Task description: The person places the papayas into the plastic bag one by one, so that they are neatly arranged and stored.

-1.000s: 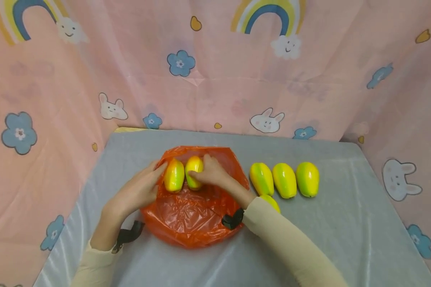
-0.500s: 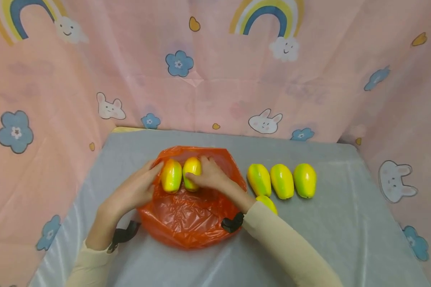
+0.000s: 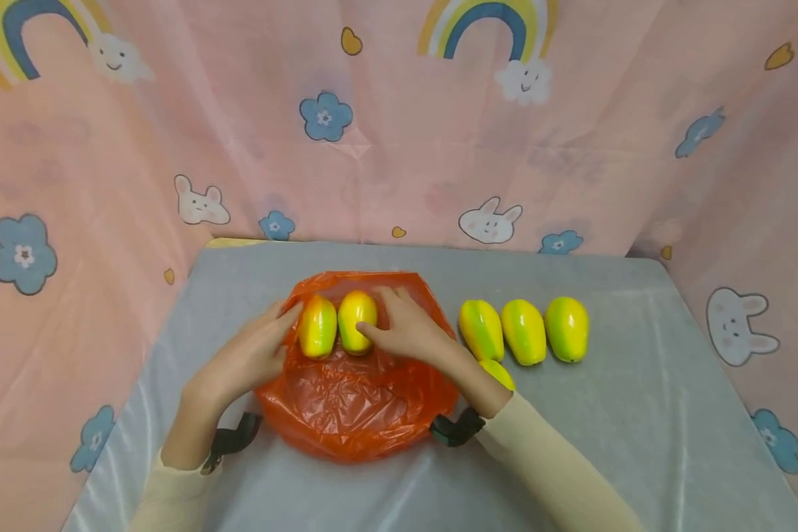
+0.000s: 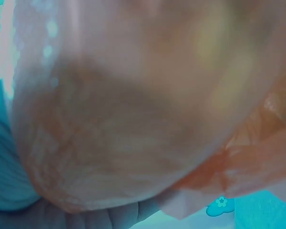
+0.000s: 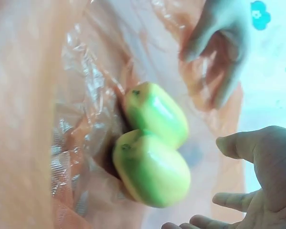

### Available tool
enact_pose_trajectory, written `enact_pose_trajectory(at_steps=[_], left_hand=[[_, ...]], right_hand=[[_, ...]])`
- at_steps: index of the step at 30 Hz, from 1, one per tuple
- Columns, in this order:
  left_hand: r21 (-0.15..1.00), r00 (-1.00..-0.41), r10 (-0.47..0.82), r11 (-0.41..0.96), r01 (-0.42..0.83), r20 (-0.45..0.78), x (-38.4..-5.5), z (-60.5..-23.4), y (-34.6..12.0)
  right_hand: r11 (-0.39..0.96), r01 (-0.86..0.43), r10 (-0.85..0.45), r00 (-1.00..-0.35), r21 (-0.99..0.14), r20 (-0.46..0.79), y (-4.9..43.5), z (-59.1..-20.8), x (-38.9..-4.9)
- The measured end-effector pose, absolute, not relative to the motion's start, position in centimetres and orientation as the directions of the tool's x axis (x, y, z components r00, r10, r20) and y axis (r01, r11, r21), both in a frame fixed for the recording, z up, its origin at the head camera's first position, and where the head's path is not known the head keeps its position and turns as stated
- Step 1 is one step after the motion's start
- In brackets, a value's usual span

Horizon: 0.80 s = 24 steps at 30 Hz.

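Observation:
Two yellow-green papayas lie side by side in a red plastic bag (image 3: 346,440), the left papaya (image 3: 318,329) close to my left hand (image 3: 246,358). That hand holds the bag's left rim, with the thumb inside and the other fingers mostly hidden behind the plastic. Over the bag's right part is my right hand (image 3: 408,329), its fingers spread and its thumb tip in front of the right papaya (image 3: 355,318). In the right wrist view a gap shows between the right hand (image 5: 264,183) and the nearer papaya (image 5: 152,169). Bag film blurs most of the left wrist view.
Right of the bag stands a row of three papayas (image 3: 524,332) on the grey cloth-covered table (image 3: 612,443). Another papaya (image 3: 499,374) lies in front of them, partly hidden by the right forearm. A pink patterned curtain (image 3: 399,162) hangs behind and at both sides.
My right hand has let go of the right papaya and drawn back to the right, fingers opening. The papaya stays beside the other one. My left hand keeps its place on the bag.

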<state>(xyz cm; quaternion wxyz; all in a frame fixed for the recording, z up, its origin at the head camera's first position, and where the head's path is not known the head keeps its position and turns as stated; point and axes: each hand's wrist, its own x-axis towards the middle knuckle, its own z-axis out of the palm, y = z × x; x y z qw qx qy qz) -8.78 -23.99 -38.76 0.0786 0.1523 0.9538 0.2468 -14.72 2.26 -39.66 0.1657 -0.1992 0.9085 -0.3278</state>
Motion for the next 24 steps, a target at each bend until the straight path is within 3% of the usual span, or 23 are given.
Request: enact_pose_trajectory(at_steps=[14, 24], left_hand=[[0.495, -0.944, 0.326, 0.83, 0.258, -0.055, -8.4, -38.6, -24.4], [0.494, -0.947, 0.318, 0.831, 0.257, -0.042, -8.5, -38.7, -24.5]], right_hand=[[0.664, -0.197, -0.367, -0.926, -0.722, -0.085, 4.9, -38.1, -10.8], [0.587, -0.259, -0.341, -0.938, -0.767, 0.056, 6.5, -38.5, -9.8]])
